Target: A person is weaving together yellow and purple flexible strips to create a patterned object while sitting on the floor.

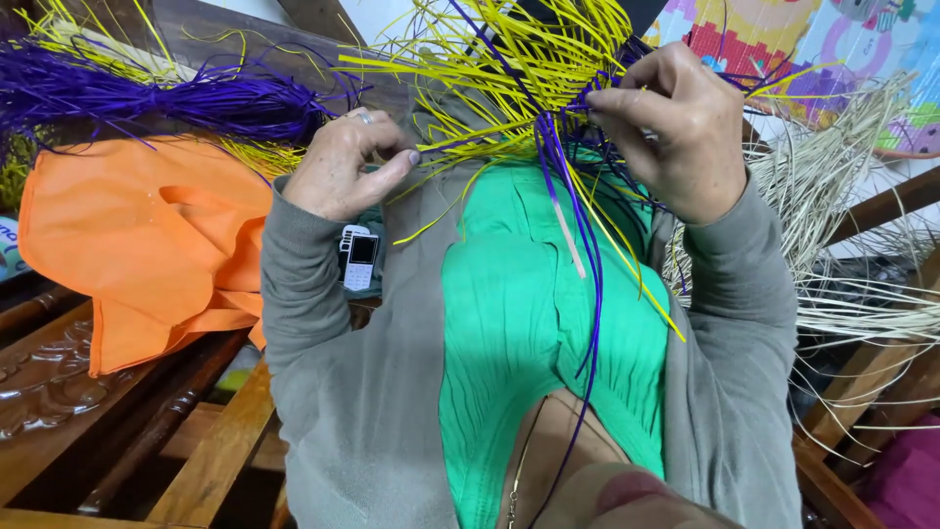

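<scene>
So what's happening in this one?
A person in a grey cardigan is working yellow strips and purple strips together, close to the chest. The right hand pinches the crossing strands, loose ends hanging over the green top. The left hand, wearing a ring, grips yellow strips. A purple bundle lies over an orange bag; a small phone and pale straw sit nearby.

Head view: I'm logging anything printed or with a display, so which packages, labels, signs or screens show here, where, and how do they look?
Small mobile phone: below the left hand, beside the grey sleeve; upright white slab, dark screen above pale keys.
Printed mat: top right corner, behind the right hand; flat, with pink, blue, green and yellow shapes.
Printed package edge: far left, beside the orange bag; blue and white, mostly cut off.
</scene>
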